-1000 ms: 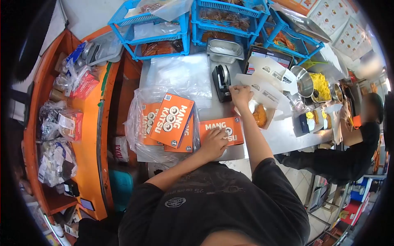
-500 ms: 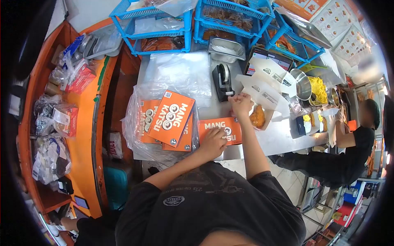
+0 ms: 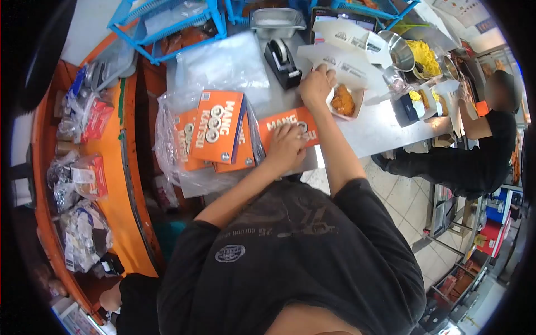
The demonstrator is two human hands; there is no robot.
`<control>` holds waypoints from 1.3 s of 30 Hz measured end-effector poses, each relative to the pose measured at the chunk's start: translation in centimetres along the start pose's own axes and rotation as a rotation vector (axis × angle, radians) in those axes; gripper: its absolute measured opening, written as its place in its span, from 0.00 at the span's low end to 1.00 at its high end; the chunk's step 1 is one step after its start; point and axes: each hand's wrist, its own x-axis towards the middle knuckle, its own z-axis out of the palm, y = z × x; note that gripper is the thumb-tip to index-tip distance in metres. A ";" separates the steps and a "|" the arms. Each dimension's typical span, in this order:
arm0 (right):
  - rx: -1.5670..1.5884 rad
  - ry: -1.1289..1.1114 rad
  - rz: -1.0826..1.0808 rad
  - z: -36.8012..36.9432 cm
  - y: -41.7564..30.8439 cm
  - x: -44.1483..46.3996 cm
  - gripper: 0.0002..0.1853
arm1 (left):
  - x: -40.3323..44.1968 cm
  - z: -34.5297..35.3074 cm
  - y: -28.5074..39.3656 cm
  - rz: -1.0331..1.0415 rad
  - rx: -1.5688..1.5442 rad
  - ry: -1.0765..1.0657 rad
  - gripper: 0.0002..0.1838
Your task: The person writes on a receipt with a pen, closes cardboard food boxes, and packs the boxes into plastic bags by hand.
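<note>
My left hand lies spread on an orange box near the table's front edge. My right hand is at the tape dispenser, just right of its front end, with fingers bent down; whether they hold tape is too small to see. Beside that hand, an open box holds a fried piece. Left of my left hand, several orange boxes lie stacked on clear plastic.
Clear plastic sheets lie behind the stacked boxes. Blue baskets and a metal tray stand at the back. A bowl and yellow food are at the right, near another person. An orange shelf is at the left.
The view has shifted, so the table appears higher and further left. My right hand has moved slightly from the dispenser's front. My left hand remains on the orange box.
</note>
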 end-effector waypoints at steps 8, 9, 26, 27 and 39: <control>0.903 -0.297 0.247 -8.9 6.8 -10.0 0.10 | -0.3 -0.1 -0.9 0.022 -0.034 -0.077 0.08; 0.983 -0.380 0.388 -9.0 7.6 -12.3 0.13 | -0.2 -0.1 -0.7 0.003 -0.036 -0.080 0.09; 0.742 -0.191 -0.135 -3.8 6.6 -19.1 0.30 | -0.5 -0.3 -0.5 -0.109 -0.144 -0.163 0.18; 0.690 -0.166 -0.272 -2.9 7.6 -19.1 0.28 | -0.9 -0.2 -0.5 -0.084 -0.070 -0.145 0.20; 0.111 -0.610 -1.034 -7.9 -0.7 -8.6 0.60 | -4.0 -18.0 -3.1 -0.713 0.266 0.248 0.35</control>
